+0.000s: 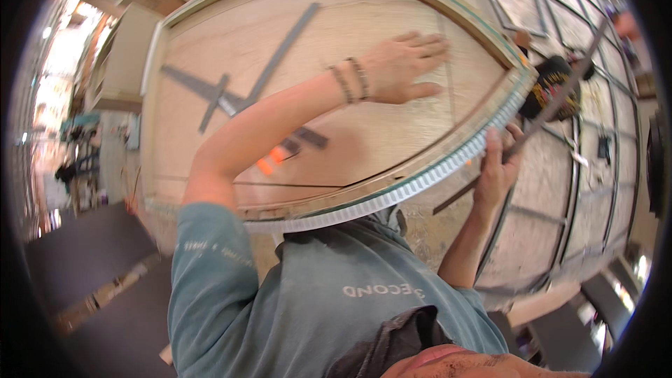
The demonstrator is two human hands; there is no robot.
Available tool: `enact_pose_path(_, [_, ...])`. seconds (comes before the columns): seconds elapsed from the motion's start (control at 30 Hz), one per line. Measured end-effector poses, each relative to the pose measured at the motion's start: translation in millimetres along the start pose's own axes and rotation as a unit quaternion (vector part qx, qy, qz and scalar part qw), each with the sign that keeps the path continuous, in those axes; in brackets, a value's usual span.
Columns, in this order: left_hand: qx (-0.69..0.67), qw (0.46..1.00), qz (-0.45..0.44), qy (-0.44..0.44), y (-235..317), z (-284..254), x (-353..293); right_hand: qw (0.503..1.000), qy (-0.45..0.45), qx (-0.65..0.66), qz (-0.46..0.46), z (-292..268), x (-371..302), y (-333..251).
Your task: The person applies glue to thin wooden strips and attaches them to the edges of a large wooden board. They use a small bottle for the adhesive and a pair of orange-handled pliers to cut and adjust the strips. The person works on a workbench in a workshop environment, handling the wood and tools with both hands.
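Observation:
A large curved wooden panel [231, 42] with a raised frame and pointed right end lies before me. White ribbed edging [420, 180] runs along its near side. My left arm reaches across it; my left hand [406, 68] is open, palm down over the pale wood, fingers spread. It looks slightly blurred, and I cannot tell whether it touches the surface. Just outside the edging, my right hand [495, 171] is closed around a long dark strip [556, 101], its thumb beside the edging. Grey flat strips [283, 52] lie crossed on the panel, near small orange pieces [269, 161].
A dark metal grid frame [535, 213] lies over pale boards at the right. A black cap-like thing [549, 87] is beside the panel's tip. Dark panels [91, 248] stand at lower left; wooden cabinets [126, 49] are at far left.

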State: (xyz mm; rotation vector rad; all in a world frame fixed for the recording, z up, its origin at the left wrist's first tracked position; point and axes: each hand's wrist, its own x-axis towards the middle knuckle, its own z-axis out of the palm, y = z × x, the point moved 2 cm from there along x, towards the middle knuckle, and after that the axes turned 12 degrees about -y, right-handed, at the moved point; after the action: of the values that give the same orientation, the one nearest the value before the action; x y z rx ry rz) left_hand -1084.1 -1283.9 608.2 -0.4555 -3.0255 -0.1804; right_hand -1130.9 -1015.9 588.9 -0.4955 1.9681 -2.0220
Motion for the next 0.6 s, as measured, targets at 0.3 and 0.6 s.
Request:
enact_pose_path(0.3, [0.011,1.000,0.003,0.003,12,6,6,0.998,-0.015,0.053,-0.005,0,5,5])
enact_pose_path(0.6, [0.012,1.000,0.003,0.000,10,10,8,0.999,-0.018,0.032,0.005,-3,9,4])
